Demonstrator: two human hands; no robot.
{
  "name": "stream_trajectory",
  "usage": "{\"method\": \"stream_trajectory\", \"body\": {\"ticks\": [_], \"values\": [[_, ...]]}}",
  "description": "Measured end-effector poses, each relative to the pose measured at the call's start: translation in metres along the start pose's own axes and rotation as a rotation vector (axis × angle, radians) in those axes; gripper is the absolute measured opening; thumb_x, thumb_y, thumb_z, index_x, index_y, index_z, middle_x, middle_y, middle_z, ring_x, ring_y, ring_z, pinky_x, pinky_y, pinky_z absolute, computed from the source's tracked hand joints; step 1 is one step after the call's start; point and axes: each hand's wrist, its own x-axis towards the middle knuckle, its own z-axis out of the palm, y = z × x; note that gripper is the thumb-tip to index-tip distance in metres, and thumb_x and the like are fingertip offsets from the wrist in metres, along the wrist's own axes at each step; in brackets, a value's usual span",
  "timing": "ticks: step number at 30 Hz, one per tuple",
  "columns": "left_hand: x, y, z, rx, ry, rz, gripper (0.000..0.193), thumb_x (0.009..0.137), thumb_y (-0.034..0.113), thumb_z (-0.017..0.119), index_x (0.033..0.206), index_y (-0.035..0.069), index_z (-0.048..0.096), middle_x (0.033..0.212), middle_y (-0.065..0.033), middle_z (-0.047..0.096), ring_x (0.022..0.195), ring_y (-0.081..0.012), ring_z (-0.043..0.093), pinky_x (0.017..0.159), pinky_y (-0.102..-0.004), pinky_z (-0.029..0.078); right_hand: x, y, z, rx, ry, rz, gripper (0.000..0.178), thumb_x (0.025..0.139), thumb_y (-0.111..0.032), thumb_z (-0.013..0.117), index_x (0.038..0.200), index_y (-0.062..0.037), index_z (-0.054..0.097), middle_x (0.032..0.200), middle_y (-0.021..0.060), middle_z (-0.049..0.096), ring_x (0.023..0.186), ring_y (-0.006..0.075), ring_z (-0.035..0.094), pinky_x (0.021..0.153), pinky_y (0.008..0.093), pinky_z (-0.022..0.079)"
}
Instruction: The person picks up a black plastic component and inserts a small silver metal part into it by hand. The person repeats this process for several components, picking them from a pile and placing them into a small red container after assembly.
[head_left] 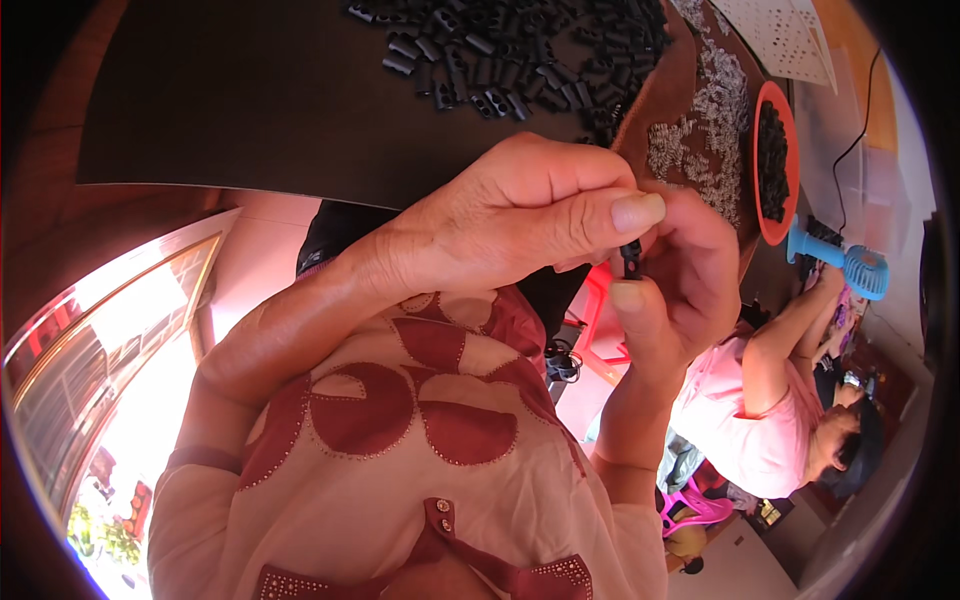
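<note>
In front of my chest, both hands meet around a small black plastic piece (631, 259). My left hand (525, 205) reaches in from the left, thumb and forefinger pinched together at the piece's upper end. The lower end is gripped between the thumb and curled fingers of my right hand (695, 270). Much of the piece is covered by fingertips, so its full shape does not show. Beyond my hands, a heap of short black plastic tubes (500, 65), some with round holes, lies on a dark board (250, 110).
Many small silvery metal parts (720, 100), seemingly springs, lie spread right of the heap. An orange bowl (794, 150) there holds small black pieces (771, 165). Farther right are a blue handheld fan (865, 272) and another person in a pink top (740, 410).
</note>
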Motion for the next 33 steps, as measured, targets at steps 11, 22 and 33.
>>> {"method": "stream_trajectory", "body": {"ticks": [11,22,33], "values": [[0.004,-0.002,-0.002,-0.055,0.056,-0.019,0.037,0.089,0.034,0.063,0.066,0.005,0.058,0.054,0.0032,0.049,0.05,-0.0024,0.044,0.043,-0.0195,0.033,0.016,0.005,-0.014,-0.48,-0.164,-0.324,0.035,0.066,-0.012,0.08,0.094,0.0018,0.063,0.061,0.0012,0.049,0.048,0.0067,0.041,0.04,0.0202,0.03],[0.005,0.006,0.007,0.003,0.151,-0.109,0.042,0.094,0.035,0.053,0.066,0.004,0.055,0.054,-0.0002,0.051,0.046,-0.0046,0.041,0.042,-0.021,0.03,0.018,0.017,-0.004,-0.316,0.009,-0.333,0.025,0.071,-0.015,0.076,0.079,-0.0019,0.056,0.053,0.001,0.045,0.041,0.007,0.038,0.038,0.0204,0.028],[0.005,-0.004,0.007,0.005,0.169,0.081,0.05,0.101,0.029,0.035,0.059,0.005,0.044,0.05,-0.0052,0.044,0.043,-0.01,0.034,0.043,-0.0249,0.028,0.046,-0.008,-0.109,-0.898,0.434,-0.148,0.018,0.085,-0.009,0.065,0.097,0.0041,0.066,0.08,0.001,0.062,0.067,0.0033,0.05,0.062,0.0162,0.039]]}}
